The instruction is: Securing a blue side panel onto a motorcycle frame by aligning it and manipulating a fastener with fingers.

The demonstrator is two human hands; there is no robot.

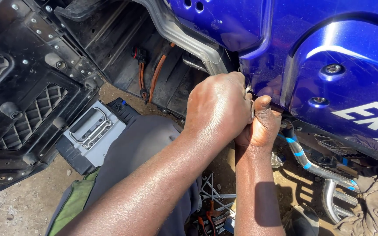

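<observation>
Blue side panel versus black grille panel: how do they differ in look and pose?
The blue side panel is glossy, smooth and curved; the black grille panel is matte, flat and pierced by mesh vents. Both hands, left hand and right hand, work at the blue one's edge, away from the black one. Both carry recessed fasteners.

- You are working in hard, direct sunlight; the whole frame is bright and contrast is strong.
- Glare streaks across the blue body panel (329,57) in the upper right, and the skin of your left hand (217,109) and forearm shines with specular highlights.
- Your right hand (259,126) sits partly in the shade of the left one, so the spot where they meet the panel edge is dark and hard to read.
- A sharp, dark shadow crosses your right forearm in the lower middle.
- The black plastic underside (27,87) at the left keeps visible detail, though its recesses go nearly black.
- Focus is crisp at the centre; the tools on the ground (211,205) at the bottom edge look softer.
</observation>
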